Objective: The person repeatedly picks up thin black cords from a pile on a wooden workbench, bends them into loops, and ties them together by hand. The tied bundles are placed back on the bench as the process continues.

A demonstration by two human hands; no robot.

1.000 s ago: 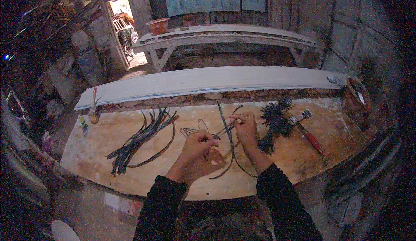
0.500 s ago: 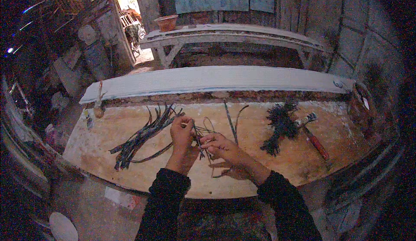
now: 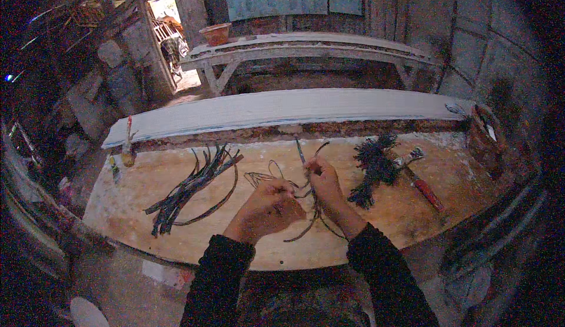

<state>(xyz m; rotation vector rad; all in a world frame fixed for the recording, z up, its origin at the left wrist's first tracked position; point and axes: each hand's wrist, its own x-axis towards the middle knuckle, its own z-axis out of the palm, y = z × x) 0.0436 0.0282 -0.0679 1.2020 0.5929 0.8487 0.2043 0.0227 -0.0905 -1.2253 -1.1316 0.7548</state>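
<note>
Close together over the middle of a wooden board (image 3: 282, 250), both my hands pinch thin dark strips. My left hand (image 3: 268, 208) is closed, with its fingertips on a strip; thin looped strands (image 3: 257, 178) stick out beyond it. My right hand (image 3: 325, 184) is closed on a dark strip (image 3: 301, 153) that points away from me. Loose strip ends hang below, between and under the hands. Left of them lies a bundle of flat dark strips (image 3: 188, 194), one curving out in an arc. On the right rests a bushy dark clump of short, knotted-looking strips (image 3: 375, 165).
Beside the clump lies a red-handled tool with a pale metal head (image 3: 426, 193). A long white slab (image 3: 282, 106) borders the board's far side. A basket-like container (image 3: 487, 130) stands at the right end. Behind is a bench (image 3: 306, 43) with an orange basin (image 3: 215, 34).
My left hand has turned and moved nearer and to the right. My right hand has gone up and right, pulling a strip. The view has shifted slightly.
</note>
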